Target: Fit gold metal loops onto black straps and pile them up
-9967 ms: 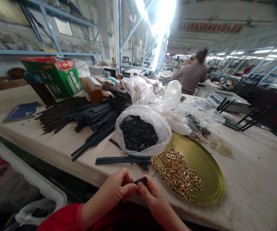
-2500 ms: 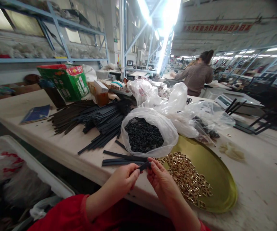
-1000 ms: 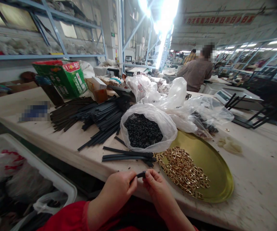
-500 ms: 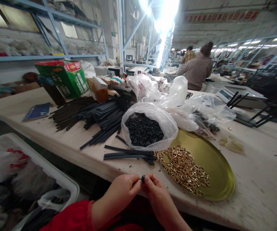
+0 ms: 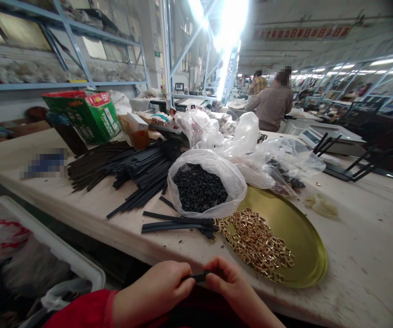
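A short stretch of dark strap [image 5: 199,276] shows between my two hands at the table's front edge. My left hand [image 5: 169,284] pinches one end of it, and my right hand [image 5: 225,278] has its fingers closed on the other. Beyond them several black straps [image 5: 172,225] lie on the table, their right ends near gold buckles. A round gold tray [image 5: 307,255] holds a heap of gold rectangular buckles [image 5: 260,241]. Behind the straps, an open white plastic bag [image 5: 235,182] is filled with small black loops [image 5: 199,187].
A large pile of dark straps [image 5: 142,166] lies left of the bag. Behind are a green box [image 5: 97,118] and clear plastic bags [image 5: 247,136]. A white bin [image 5: 80,255] stands at the lower left. A person [image 5: 273,102] is farther back, facing away.
My hands have moved slightly apart and lower, with more of the dark strap showing between them. The whole view has shifted a little.
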`<state>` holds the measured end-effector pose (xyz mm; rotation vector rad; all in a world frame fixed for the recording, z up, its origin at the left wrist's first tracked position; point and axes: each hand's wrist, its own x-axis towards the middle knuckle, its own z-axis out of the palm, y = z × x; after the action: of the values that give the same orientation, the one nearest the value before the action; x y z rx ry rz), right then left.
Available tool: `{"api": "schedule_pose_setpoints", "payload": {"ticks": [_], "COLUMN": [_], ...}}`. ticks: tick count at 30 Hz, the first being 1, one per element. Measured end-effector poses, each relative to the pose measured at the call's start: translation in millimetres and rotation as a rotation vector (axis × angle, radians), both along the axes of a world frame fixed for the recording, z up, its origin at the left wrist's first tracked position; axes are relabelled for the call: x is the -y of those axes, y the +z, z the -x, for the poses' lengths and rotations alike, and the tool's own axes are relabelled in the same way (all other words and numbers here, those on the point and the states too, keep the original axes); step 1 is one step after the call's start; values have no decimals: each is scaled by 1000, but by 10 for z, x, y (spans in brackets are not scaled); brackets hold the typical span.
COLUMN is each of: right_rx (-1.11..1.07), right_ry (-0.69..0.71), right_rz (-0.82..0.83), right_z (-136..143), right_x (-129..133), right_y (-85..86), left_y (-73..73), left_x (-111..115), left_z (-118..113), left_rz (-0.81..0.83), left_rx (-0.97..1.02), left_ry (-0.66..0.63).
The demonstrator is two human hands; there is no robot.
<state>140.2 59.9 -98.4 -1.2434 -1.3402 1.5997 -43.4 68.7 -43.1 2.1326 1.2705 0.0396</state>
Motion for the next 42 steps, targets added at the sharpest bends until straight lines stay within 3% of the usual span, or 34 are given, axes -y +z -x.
{"api": "schedule_pose_setpoints", "payload": {"ticks": [4,8,10,13,14,16,19,24,28,34,42], "right_rx": [248,221,127,-97,-170,-296,-403,-502,-448,-584,-438], "right_ry": [139,229,159,-8,-73,-210,-356,-367,-402,-450,-525], "right_rz": [-148,-232,-246,-152,-91,24,87,112,92,144,144], "right_z": [-16,45,64,83,95,137,246,360,303,363,447], "right_x": [72,118,84,-19,-54,-104,-118,-111,-205,-288,-233], "right_y": [-11,-53,-50,17,49,107,127,31,27,-44,-108], "left_y": [-36,-52,43,225,255,230,12,-321,-356,-405,-468], "left_x": [-20,-27,-32,-44,-50,-65,-93,-136,-149,-160,-113], "left_z": [-11,-105,-131,-138,-142,-163,-233,-312,-288,-254,-233], "left_rz": [-202,-414,-579,-772,-749,-533,-79,359,449,503,595], "left_rx": [-192,-204,-121,60,101,173,378,728,782,835,837], "left_ry": [-174,-366,-363,-175,-79,90,259,457,527,551,587]}}
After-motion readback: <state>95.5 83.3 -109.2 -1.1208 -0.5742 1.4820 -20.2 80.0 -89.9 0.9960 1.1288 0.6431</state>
